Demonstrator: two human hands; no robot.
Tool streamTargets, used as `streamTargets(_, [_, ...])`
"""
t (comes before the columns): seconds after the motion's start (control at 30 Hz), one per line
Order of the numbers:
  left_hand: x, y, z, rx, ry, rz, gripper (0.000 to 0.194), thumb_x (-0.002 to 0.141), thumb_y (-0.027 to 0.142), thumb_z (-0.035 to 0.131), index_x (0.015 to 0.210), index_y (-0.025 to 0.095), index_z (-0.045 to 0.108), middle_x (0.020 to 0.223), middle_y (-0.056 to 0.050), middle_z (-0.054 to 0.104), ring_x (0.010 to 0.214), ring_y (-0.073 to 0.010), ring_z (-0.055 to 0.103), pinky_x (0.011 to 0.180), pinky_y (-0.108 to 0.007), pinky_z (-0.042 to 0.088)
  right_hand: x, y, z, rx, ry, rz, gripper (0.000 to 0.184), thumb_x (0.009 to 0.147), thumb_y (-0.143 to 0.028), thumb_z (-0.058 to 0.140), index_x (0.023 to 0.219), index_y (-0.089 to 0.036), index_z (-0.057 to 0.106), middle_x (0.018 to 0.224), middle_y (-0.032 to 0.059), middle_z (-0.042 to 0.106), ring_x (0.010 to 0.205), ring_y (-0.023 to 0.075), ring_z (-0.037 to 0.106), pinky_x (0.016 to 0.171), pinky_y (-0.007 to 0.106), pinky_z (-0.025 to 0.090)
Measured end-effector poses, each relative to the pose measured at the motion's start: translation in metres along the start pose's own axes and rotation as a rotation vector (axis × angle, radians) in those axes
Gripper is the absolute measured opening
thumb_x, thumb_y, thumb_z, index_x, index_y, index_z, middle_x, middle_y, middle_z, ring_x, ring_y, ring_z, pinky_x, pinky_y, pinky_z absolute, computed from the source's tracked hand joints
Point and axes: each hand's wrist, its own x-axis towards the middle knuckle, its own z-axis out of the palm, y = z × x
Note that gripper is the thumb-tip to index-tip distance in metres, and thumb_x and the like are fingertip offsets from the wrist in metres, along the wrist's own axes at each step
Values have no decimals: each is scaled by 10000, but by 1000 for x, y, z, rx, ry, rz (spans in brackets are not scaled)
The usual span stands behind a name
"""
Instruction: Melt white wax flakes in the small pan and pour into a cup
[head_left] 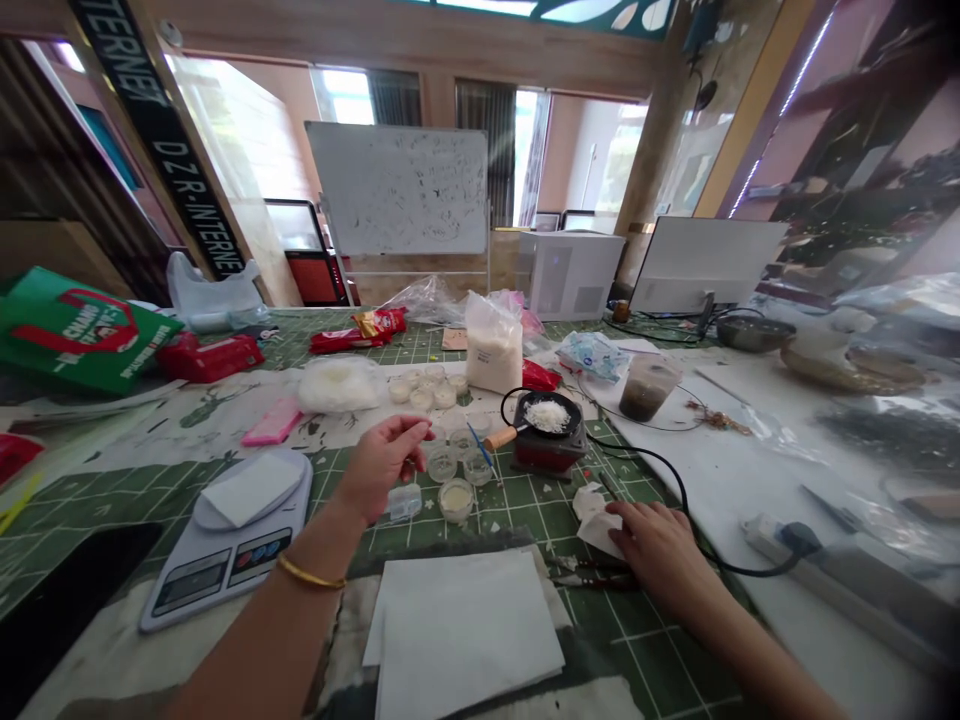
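Observation:
My left hand (391,462) is raised over the table with thumb and fingertips pinched together; whatever lies between them is too small to make out. Just beyond it stand several small clear round cups (442,463), one nearer cup (456,500) holding pale contents. A blue stick (480,444) leans across them. On the right, my right hand (652,540) reaches low, its fingers closed on the edge of a crumpled white tissue (596,520). Dark tweezer-like tools (592,580) lie beneath that hand. A small black pan (551,414) of white flakes sits on a little heater (550,450).
White paper sheets (469,630) lie in front of me. A kitchen scale (232,535) with folded paper stands left, beside a black phone-like slab (82,610). A bag of white granules (493,350) stands behind. A black cable (679,480) runs to a power strip (810,560).

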Motion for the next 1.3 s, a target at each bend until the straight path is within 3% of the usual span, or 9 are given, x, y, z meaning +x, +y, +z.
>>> streamTargets(0.1, [-16, -2, -29, 71, 57, 23, 385, 642, 519, 722, 716, 180, 554, 581, 21, 564, 449, -91, 446, 422, -201, 303, 4, 4, 2, 16, 111, -60, 288, 898, -284, 451, 829, -219, 723, 846, 73, 729, 849, 264, 630, 776, 404, 401])
streamTargets(0.23, [-28, -7, -53, 211, 154, 75, 435, 740, 521, 659, 558, 218, 407, 385, 70, 393, 388, -89, 324, 429, -221, 270, 7, 3, -1, 59, 231, -134, 323, 916, -412, 465, 833, -237, 724, 822, 53, 727, 831, 266, 639, 781, 415, 396])
streamTargets(0.4, [-3, -7, -71, 487, 280, 162, 443, 851, 551, 458, 547, 233, 407, 416, 42, 405, 423, -136, 402, 463, -257, 330, 3, -20, -6, 183, 347, -276, 254, 919, -377, 502, 879, -234, 707, 854, 40, 733, 826, 244, 646, 793, 403, 404])
streamTargets(0.47, [13, -6, -72, 596, 227, 191, 328, 775, 522, 567, 661, 217, 527, 569, 12, 543, 566, -174, 526, 547, -268, 397, -1, -36, -8, 241, 357, -340, 212, 921, -344, 519, 882, -230, 693, 853, 37, 725, 815, 224, 645, 787, 385, 412])
streamTargets(0.53, [28, -7, -66, 697, 110, 207, 374, 662, 463, 693, 920, 202, 616, 815, -29, 656, 761, -221, 610, 650, -284, 449, -5, -53, -9, 300, 334, -407, 177, 924, -305, 527, 877, -227, 679, 832, 32, 709, 805, 207, 638, 776, 367, 424])
streamTargets(0.63, [43, -10, -49, 830, -66, 207, 650, 631, 392, 731, 1223, 188, 555, 1093, -103, 661, 1012, -276, 612, 805, -319, 463, -10, -74, -9, 377, 327, -498, 140, 921, -241, 530, 871, -218, 658, 800, 27, 687, 770, 187, 621, 745, 346, 445])
streamTargets(0.87, [22, -19, -5, 1090, -383, 203, 815, 629, 508, 744, 1350, 204, 514, 1191, -135, 646, 1081, -345, 588, 939, -426, 423, -11, -90, -4, 479, 395, -613, 102, 881, -138, 551, 903, -198, 632, 782, 29, 687, 735, 177, 623, 691, 322, 490])
streamTargets(1.03, [-7, -30, 24, 1297, -344, 241, 879, 690, 532, 703, 1431, 142, 435, 1193, -223, 614, 1180, -424, 486, 1077, -592, 158, -13, -88, 4, 526, 363, -649, 133, 852, -109, 564, 910, -197, 645, 783, 42, 696, 752, 187, 646, 716, 334, 526])
streamTargets(1.3, [-16, -47, 44, 1451, -290, 214, 803, 727, 454, 677, 1431, 151, 438, 1115, -221, 636, 1122, -416, 513, 1044, -582, 217, -8, -83, 11, 591, 461, -709, 116, 862, -143, 549, 882, -218, 636, 693, 20, 686, 656, 168, 650, 654, 293, 534])
